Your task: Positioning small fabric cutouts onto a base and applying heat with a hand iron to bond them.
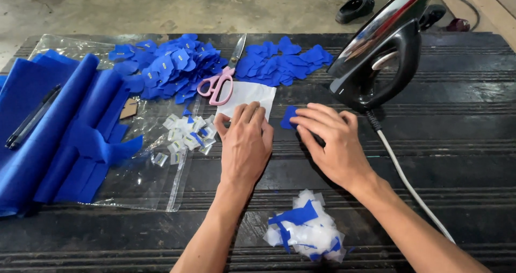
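Hands pressing a white sheet and a small blue piece on the dark worktop

Left hand (246, 143) lies flat on the white sheet (248, 95), fingers close together, gripping nothing. The small blue piece (288, 117) sits just right of that sheet, under the tips of the right hand (329, 141), whose fingers are spread a little and press down. The right hand is nearer to it. Both lie near the middle, in front of the black iron (379, 52).
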